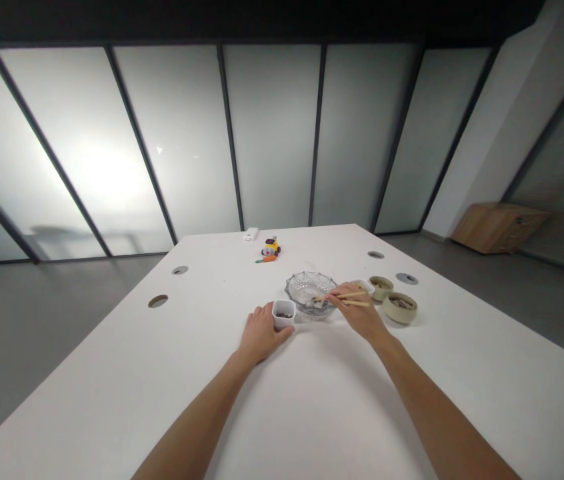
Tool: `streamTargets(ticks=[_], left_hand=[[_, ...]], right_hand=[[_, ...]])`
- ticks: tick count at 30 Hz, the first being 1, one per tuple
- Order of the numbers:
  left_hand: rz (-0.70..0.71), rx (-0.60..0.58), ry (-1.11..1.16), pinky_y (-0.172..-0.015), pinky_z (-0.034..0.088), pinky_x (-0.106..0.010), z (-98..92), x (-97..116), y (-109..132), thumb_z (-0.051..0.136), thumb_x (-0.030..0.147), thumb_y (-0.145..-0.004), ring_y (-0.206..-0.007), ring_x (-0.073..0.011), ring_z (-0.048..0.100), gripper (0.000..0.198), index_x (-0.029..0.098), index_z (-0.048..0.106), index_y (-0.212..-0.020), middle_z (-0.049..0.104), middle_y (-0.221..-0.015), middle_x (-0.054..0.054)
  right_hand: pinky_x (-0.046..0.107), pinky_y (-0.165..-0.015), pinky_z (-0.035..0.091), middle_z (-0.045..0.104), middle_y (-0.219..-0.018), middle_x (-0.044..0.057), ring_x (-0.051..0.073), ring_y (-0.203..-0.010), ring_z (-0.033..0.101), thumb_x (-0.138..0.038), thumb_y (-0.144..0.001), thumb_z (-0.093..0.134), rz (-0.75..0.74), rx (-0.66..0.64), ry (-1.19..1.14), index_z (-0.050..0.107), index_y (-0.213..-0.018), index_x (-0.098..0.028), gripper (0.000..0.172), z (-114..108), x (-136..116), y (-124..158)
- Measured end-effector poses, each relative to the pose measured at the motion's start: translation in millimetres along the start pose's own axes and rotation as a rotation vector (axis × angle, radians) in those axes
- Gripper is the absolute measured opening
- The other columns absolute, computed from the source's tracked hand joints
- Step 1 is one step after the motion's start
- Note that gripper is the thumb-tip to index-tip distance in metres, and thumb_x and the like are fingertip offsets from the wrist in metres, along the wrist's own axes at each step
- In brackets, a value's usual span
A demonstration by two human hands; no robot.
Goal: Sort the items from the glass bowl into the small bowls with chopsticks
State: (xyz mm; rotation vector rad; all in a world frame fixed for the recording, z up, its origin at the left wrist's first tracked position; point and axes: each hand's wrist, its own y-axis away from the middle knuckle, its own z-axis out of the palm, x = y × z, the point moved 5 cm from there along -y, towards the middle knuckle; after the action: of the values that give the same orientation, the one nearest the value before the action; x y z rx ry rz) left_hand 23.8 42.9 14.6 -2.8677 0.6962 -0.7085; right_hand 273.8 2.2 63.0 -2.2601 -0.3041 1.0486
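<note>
My left hand (261, 333) curls round the near side of a small white square cup (283, 313) that has dark bits inside. My right hand (357, 312) is closed on a pair of wooden chopsticks (349, 298), whose tips reach into a clear glass bowl (311, 291) standing just right of the cup. Some small pieces lie in the glass bowl near the chopstick tips. Both forearms stretch over the white table (312, 400).
Right of my right hand stand two beige round bowls (400, 307) (381, 287) and a small white dish (363, 287). Farther back lie a small toy (271, 248), an orange carrot-like piece (266, 259) and a white box (251, 233). Cable holes (158, 301) dot the table.
</note>
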Motion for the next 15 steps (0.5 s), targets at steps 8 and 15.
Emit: streamTargets(ticks=[8, 15], left_hand=[[-0.008, -0.016, -0.009, -0.097, 0.045, -0.042, -0.9, 1.0, 0.1, 0.066, 0.053, -0.087, -0.116, -0.0327, 0.062, 0.047, 0.022, 0.057, -0.121, 0.071, -0.12, -0.01], [-0.015, -0.021, -0.008, -0.098, 0.044, -0.041, -0.3, 0.3, 0.4, 0.065, 0.054, -0.087, -0.117, -0.0326, 0.062, 0.047, 0.022, 0.057, -0.121, 0.071, -0.121, -0.011]], right_hand=[[0.039, -0.077, 0.054, 0.074, -0.085, 0.009, 0.025, -0.081, 0.067, -0.06, -0.099, 0.058, -0.026, 0.026, -0.002, 0.075, -0.082, -0.024, 0.043, -2.7, -0.6, 0.8], [0.039, -0.076, 0.053, 0.073, -0.081, 0.008, 0.024, -0.079, 0.066, -0.061, -0.099, 0.055, -0.029, 0.041, 0.036, 0.074, -0.079, -0.023, 0.047, -3.4, -0.2, -0.3]])
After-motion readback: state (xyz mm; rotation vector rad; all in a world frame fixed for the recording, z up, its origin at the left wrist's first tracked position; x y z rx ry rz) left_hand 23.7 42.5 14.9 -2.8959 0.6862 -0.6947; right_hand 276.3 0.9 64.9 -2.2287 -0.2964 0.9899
